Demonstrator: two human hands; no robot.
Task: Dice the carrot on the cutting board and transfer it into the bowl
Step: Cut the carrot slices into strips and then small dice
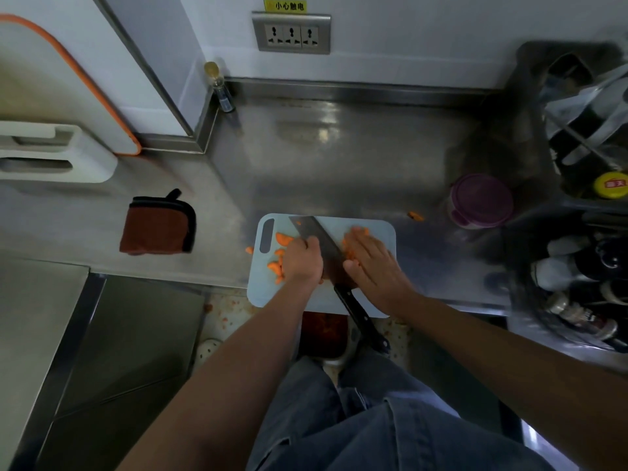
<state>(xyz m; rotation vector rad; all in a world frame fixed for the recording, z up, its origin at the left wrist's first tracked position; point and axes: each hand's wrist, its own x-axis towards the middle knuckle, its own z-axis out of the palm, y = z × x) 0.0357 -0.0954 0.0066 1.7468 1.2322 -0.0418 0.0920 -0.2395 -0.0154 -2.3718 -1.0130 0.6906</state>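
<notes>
A pale blue cutting board [380, 232] lies at the steel counter's front edge. A cleaver [314, 234] lies flat across it, and its black handle [362, 319] sticks out over the edge with no hand on it. Carrot pieces [277, 263] are scattered left of the blade, with more under my right hand. My left hand [302, 261] rests left of the blade, fingers bent down beside the pieces. My right hand [372, 263] lies flat on the pieces right of the blade. A metal bowl [334, 360] with orange bits sits below the board's front edge, partly hidden.
Stray carrot bits lie on the counter [416, 216] and left of the board [249, 249]. A brown pot holder [158, 226] lies to the left. A purple-lidded tub [481, 202] and a rack of bottles [577, 294] stand on the right.
</notes>
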